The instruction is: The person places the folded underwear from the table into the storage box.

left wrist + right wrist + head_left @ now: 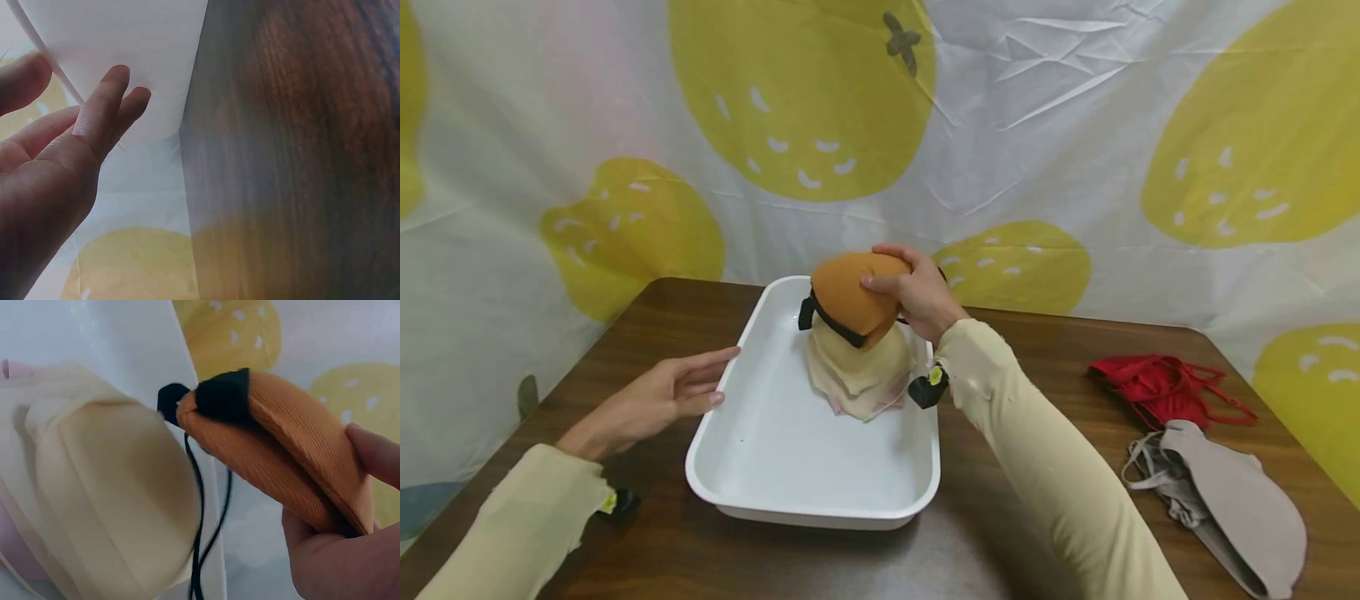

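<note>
A folded orange bra (850, 292) with black straps is pinched at one end between the thumb and fingers of my right hand (925, 292). It is held over the far part of a white tray (812, 471), and its thin black straps hang down in the right wrist view. Below it in the tray lies a cream bra (119, 494), with some pink fabric (15, 540) showing under its edge. My left hand (651, 404) is at the tray's left side, thumb and fingertips right at the rim, fingers loosely extended.
On the right of the brown wooden table (1022, 492) lie a red bra (1150, 387) and, nearer to me, a grey bra (1240, 500). A white curtain (1015, 100) printed with yellow fruit hangs directly behind the table.
</note>
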Tool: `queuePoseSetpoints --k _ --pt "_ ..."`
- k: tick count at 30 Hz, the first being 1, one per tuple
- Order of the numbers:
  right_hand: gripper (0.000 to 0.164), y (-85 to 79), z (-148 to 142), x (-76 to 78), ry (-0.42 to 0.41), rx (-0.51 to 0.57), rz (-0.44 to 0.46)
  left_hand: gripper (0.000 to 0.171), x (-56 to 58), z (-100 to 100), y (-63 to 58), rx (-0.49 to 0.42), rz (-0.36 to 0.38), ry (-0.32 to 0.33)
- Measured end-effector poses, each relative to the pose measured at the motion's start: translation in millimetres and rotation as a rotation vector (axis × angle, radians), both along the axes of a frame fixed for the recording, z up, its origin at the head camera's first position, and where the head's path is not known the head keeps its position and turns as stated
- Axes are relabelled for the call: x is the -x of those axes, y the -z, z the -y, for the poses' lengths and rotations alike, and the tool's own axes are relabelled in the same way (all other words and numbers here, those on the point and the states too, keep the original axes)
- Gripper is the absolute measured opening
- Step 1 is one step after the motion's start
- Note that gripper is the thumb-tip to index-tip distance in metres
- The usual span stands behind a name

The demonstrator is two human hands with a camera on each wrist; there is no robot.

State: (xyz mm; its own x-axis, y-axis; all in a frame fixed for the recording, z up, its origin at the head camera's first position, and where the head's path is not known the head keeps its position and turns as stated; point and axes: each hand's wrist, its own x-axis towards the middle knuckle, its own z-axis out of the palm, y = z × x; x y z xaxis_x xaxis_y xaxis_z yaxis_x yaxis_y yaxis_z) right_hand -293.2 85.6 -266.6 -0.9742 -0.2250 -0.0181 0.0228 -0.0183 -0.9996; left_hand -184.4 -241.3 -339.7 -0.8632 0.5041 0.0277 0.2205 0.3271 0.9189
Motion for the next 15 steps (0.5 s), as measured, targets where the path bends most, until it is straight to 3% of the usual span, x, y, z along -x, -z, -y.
queuePoseSetpoints --k 8,11,15 --pt "0.057 15.3 -4.7 5.2 -0.047 -0.112 0.066 0.070 0.0 -3.6 -2.0 0.014 0.012 -0.010" --pt "0.057 18.2 -5.6 3.1 -0.060 -0.240 0.048 0.070 -0.3 -4.4 -1.5 0.008 0.010 -0.006" --pt "0.056 16.0 -5.5 -1.4 -0.080 -0.516 -0.038 0.069 0.0 -5.2 -1.2 0.000 0.002 0.002"
